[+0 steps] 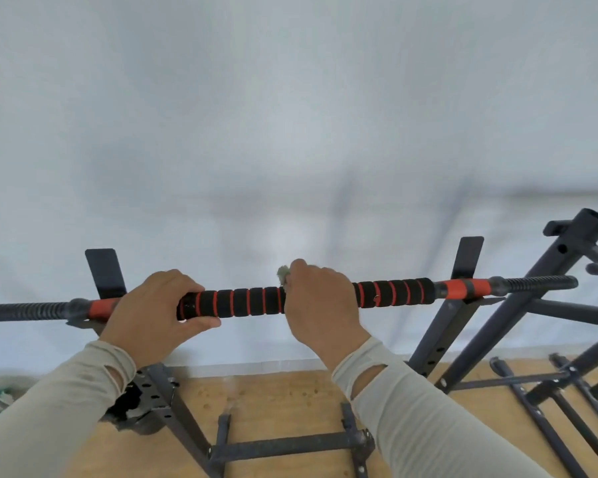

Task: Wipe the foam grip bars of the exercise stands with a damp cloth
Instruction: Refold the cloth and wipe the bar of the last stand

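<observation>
A black foam grip bar with orange rings [246, 301] runs across the view, resting on the uprights of a dark metal stand. My left hand [156, 312] is wrapped around the bar's left end. Near the middle of the foam, my right hand [320, 301] grips the bar with a greyish cloth [283, 273] pressed under it; only a small tuft of cloth shows above the fingers. More foam [394, 293] shows to the right of that hand.
Threaded bar ends [539, 284] stick out past both uprights. A second dark metal stand [546, 305] stands at the right. Stand legs and crossbars [283, 446] spread over the tan floor below. A white wall is close behind.
</observation>
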Demonstrator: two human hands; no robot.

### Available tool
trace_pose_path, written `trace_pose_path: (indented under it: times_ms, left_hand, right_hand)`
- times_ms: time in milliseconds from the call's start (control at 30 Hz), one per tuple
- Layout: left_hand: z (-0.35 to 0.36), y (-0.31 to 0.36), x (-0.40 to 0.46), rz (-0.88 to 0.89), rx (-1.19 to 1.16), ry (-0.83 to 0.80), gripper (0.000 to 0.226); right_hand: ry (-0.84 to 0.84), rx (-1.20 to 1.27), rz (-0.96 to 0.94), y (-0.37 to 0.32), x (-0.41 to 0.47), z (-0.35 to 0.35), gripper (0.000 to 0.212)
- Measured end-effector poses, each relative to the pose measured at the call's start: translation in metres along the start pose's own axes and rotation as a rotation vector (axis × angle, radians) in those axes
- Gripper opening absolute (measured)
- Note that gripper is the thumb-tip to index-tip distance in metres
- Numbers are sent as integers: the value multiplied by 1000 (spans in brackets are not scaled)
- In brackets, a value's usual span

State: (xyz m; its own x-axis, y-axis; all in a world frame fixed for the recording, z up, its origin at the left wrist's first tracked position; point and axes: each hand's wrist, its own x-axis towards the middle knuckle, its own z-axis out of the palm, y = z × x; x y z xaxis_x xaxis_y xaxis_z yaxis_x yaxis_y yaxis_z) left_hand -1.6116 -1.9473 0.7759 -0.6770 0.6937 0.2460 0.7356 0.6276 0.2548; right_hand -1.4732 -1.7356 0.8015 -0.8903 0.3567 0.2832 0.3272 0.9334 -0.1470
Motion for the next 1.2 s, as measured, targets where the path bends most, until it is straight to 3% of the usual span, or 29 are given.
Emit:
trace_pose_path:
  times_ms: [200, 300, 367, 567, 667, 733, 800, 867, 933, 1000, 1133, 1200]
  left_hand:
    - [7, -16, 2, 106, -22, 55, 57]
    - [11, -21, 2, 149, -8, 115, 58]
    - [14, -23, 5, 169, 27, 102, 55]
    - [19, -28, 8, 163, -5, 94, 51]
    - [20, -29, 10, 184, 14, 114, 54]
    - [20, -30, 10, 188, 29, 121, 56]
    - [22, -30, 8, 196, 35, 141, 56]
    - [23, -30, 8, 199, 29, 161, 55]
    - [23, -30, 9, 200, 28, 152, 52]
    - [21, -30, 10, 197, 27, 133, 52]
    - [17, -26, 10, 170, 30, 104, 47]
    - [15, -24, 10, 156, 25, 95, 46]
  right_hand:
    - [14, 130, -113, -82, 11, 26, 21]
    - [110, 75, -240, -58, 3, 24, 20]
    - [77, -42, -271, -23, -3, 15, 25]
    - [-143, -477, 237, 102, -24, -30, 29]
    - [-127, -401, 352, 113, -18, -29, 23]
    - [12, -281, 388, 85, -20, -16, 12]
    - [169, -80, 411, 38, -24, -4, 23]
    - [242, 64, 271, -16, -23, 7, 28]
    - [227, 42, 15, -64, -16, 27, 18]
    - [193, 51, -121, -87, -9, 44, 13]
    - [168, 36, -241, -41, -12, 29, 27]
    - [92, -52, -127, -1, -17, 8, 34]
